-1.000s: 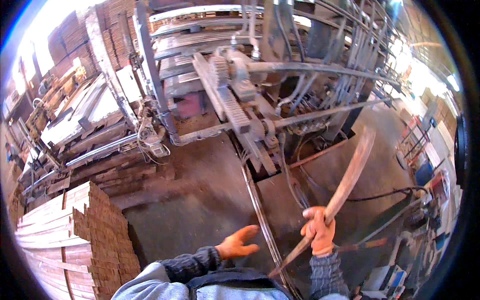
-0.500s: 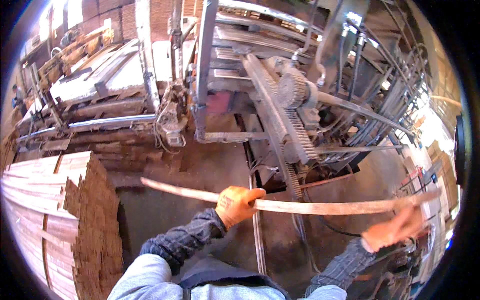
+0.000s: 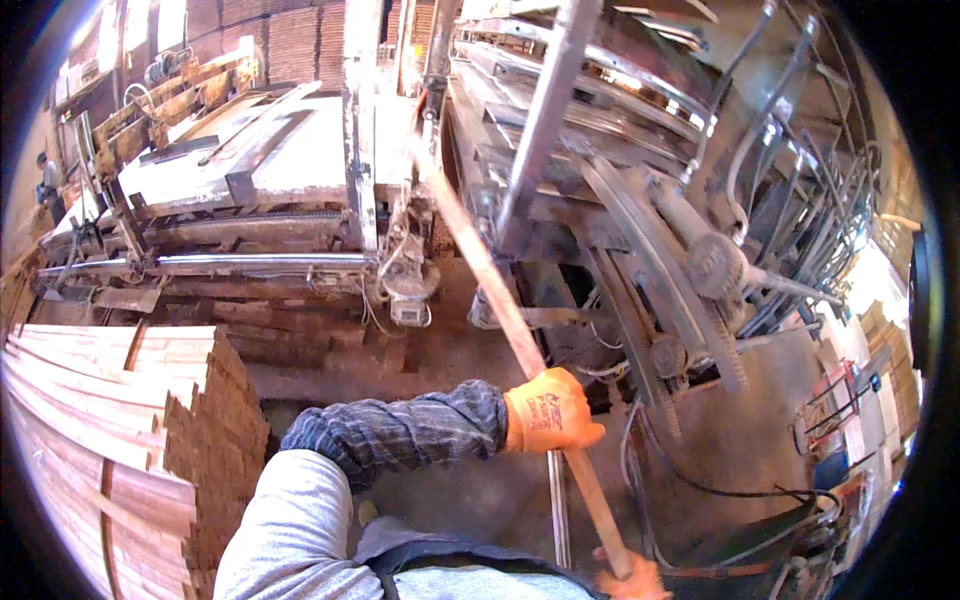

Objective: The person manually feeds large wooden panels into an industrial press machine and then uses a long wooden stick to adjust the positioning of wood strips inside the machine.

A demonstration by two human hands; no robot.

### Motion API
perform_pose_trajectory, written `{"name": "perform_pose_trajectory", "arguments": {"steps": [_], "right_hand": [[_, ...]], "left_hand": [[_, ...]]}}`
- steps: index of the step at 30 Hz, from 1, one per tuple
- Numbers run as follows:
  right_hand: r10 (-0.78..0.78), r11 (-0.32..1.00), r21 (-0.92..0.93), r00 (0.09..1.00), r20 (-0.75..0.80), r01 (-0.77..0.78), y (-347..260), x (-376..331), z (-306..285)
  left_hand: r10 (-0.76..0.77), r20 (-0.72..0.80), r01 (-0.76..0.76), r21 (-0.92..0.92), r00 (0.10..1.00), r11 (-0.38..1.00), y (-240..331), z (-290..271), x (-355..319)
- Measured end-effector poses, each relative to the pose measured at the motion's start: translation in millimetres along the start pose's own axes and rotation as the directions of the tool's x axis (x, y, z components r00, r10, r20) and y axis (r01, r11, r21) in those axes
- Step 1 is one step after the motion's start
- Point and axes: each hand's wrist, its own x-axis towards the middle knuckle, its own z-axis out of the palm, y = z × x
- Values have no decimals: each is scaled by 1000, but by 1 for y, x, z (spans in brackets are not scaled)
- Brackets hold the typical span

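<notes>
A long, thin wooden strip [image 3: 497,290] slants across the view, from the machinery at the top middle down to the lower edge. My left hand [image 3: 550,412], in an orange glove, is closed round it below its middle. At its near end, my right hand [image 3: 634,580], also in an orange glove, grips the wood. The lower picture edge cuts off part of that hand, and its fingers are slightly blurred. The strip's far end passes in front of an upright metal post.
Stacked wooden boards [image 3: 105,400] stand at the left. Ahead is a machine bed with a pale top [image 3: 290,150]. A metal frame with a gear [image 3: 716,265] and hoses fills the right. Black cables [image 3: 720,490] lie on the floor. Far left stands another person [image 3: 48,185].
The strip has swung from nearly level to a steep slant, its far end now pointing ahead. My right hand has come down and inward to its near end; my left hand has shifted right.
</notes>
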Motion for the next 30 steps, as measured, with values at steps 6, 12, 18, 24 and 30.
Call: {"name": "perform_pose_trajectory", "arguments": {"steps": [6,12,18,24,30], "right_hand": [[-352,905,-251,936,17,345,-62,-27,155],[-348,932,-120,937,-35,342,-147,-33,217],[-307,951,44,949,76,305,-246,-36,233],[-479,855,-382,818,-318,352,-362,-59,284],[-568,816,-463,633,-526,347,-467,-25,346]], "left_hand": [[204,-456,-148,156,866,977,-74,-29,-37],[134,-532,-124,54,836,991,-169,-49,-66],[115,-507,-138,-9,854,990,-266,-84,-54],[117,-591,-125,28,798,992,-401,-110,-49],[23,-876,-56,-4,482,998,-482,-149,-65]]}}
